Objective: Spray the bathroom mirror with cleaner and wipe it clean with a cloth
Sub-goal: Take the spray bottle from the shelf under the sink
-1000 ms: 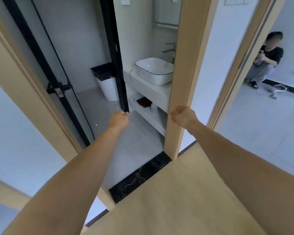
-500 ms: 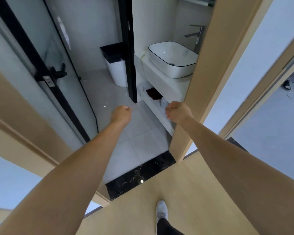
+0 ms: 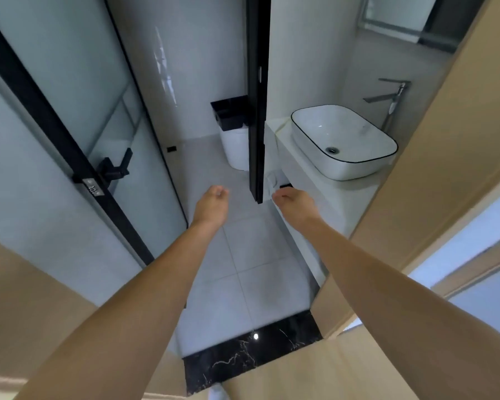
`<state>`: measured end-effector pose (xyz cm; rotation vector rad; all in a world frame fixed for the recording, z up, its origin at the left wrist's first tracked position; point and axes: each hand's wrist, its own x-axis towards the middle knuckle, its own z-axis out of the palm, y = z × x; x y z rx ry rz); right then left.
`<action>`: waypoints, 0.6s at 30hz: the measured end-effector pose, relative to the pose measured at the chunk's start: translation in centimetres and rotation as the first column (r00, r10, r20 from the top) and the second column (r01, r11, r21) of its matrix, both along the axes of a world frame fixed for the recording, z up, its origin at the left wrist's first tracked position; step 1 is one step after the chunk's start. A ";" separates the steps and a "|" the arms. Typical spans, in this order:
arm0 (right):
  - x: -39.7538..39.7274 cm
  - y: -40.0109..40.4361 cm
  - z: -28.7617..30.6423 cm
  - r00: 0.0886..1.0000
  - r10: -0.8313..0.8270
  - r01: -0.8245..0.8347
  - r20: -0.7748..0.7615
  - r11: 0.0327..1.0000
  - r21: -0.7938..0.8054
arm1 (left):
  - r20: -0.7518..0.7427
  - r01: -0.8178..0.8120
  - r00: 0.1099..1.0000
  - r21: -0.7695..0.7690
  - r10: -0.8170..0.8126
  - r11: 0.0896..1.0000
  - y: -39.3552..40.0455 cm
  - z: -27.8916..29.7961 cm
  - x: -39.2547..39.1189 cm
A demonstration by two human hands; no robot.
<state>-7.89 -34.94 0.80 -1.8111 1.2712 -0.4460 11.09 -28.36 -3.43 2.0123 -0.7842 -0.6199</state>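
Head view: both arms are reaching through the bathroom doorway.
Left hand (image 3: 211, 204): grip loosely curled, holding nothing.
Right hand (image 3: 296, 204): grip loosely curled, empty, hovering beside the worktop (image 3: 350, 194).
Mirror (image 3: 393, 10): sitting above the sink (image 3: 344, 141).

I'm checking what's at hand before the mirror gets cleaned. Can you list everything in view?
mirror: one, only its lower edge showing, on the wall above the basin
basin: one, white with black rim, on the counter
faucet: one, silver, behind the basin
counter: one, white, right side
bin: one, white with black liner, on the floor by the far wall
glass door: one, frosted with black frame and handle, left
threshold: one, black marble, at the doorway
left hand: one, loosely curled, empty
right hand: one, loosely curled, empty
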 end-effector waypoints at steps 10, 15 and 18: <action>9.7 -10.0 -3.7 0.995 -0.075 0.077 0.065 0.997 -0.026 | -0.018 0.095 0.995 -0.031 -0.096 0.995 -12.9 -2.3 8.9; 14.5 -16.0 -6.8 0.989 -0.138 0.140 0.057 0.990 -0.032 | -0.028 0.163 0.986 0.005 -0.163 0.987 -19.4 -5.2 12.8; 17.2 -18.4 -10.4 0.983 -0.165 0.166 0.077 0.986 -0.014 | -0.071 0.173 0.983 0.020 -0.172 0.985 -22.3 -8.8 14.2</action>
